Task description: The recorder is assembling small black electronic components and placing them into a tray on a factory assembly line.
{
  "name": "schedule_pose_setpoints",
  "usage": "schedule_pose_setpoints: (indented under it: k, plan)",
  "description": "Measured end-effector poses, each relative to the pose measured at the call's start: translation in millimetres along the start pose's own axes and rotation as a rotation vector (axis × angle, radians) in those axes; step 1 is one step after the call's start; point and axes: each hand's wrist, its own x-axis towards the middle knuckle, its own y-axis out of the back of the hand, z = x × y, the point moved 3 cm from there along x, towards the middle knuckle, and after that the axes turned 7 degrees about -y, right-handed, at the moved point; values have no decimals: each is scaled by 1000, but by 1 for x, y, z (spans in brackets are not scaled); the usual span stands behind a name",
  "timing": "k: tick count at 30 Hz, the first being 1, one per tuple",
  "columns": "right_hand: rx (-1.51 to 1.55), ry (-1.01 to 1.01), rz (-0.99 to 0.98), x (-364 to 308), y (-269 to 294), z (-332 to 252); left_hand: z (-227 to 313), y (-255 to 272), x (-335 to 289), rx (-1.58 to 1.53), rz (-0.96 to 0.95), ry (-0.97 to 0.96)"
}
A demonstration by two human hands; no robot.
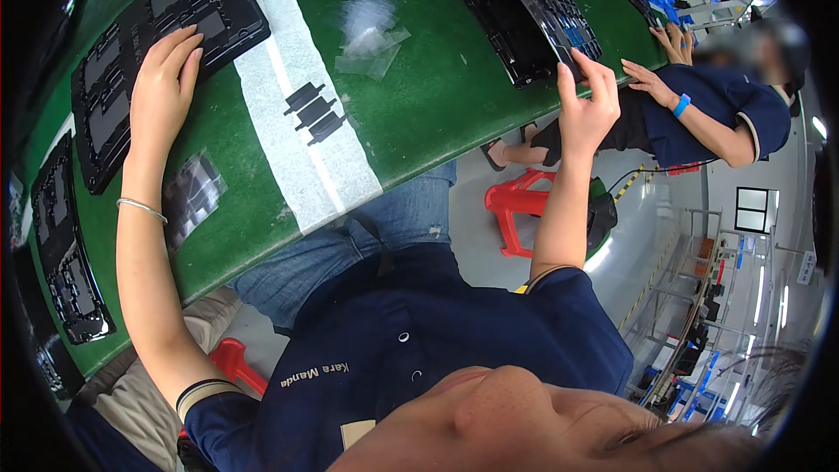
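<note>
My right hand (pixel 591 107) pinches the near edge of a black plastic tray (pixel 551 2), which is tilted up beside another black tray (pixel 496 24). My left hand (pixel 166 79) lies over a large black tray (pixel 105 79) with shaped pockets, its fingers stretched and loosely bent; what lies under the fingertips is hidden. Between my hands, several small flat black parts (pixel 315 113) lie side by side on a white strip (pixel 278 70) across the green table. Right of the strip is a small pile of clear plastic film (pixel 370 28).
More black trays (pixel 70 245) lie on the green table (pixel 419 122) at the left. A clear film sheet (pixel 194 197) is near my left forearm. A co-worker (pixel 708 109) works at the right, hands at the table. A red stool (pixel 517 210) stands below the table edge.
</note>
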Motion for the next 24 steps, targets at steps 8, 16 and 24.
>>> schedule_pose_setpoints:
  k: [8, 16, 24]
  plan:
    - [4, -9, 13, 2, 1, -5, 1, 2, -1, 30, 1, -43]
    - [-18, -15, 28, 6, 3, -2, 1, 3, -1, 40, -31, -76]
    - [-19, -29, 52, 8, 5, -1, 1, 3, -1, 35, -41, -64]
